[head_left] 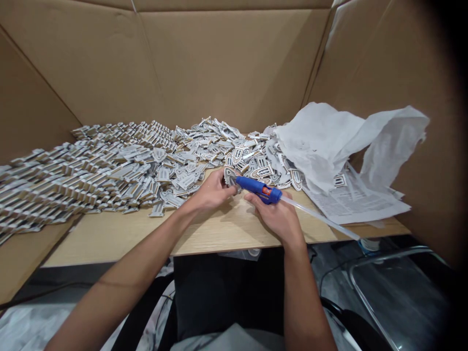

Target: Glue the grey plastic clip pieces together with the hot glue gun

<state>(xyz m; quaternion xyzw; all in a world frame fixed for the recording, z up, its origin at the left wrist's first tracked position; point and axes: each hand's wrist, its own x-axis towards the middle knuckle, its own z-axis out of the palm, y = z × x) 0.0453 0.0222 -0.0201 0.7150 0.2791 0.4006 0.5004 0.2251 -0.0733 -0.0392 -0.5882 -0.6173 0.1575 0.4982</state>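
Note:
My right hand (278, 217) is wrapped round a blue hot glue gun (256, 187), which points up and to the left. A long clear glue stick (320, 218) runs out of its back end. In my left hand (214, 190) is a small grey-and-white arch-shaped piece (230, 178), pinched between the fingers. The gun's nozzle is at this piece; whether they touch I cannot tell. Just beyond both hands lies a loose heap of similar pieces (261, 165), some with brown edges and slots.
Tight rows of stacked pieces (73, 178) fill the table's left side. White crumpled sheeting (329, 136) and printed paper (351, 200) lie at the right. Cardboard walls (234, 63) enclose the wooden tabletop (120, 239). A metal-framed chair (369, 258) stands below right.

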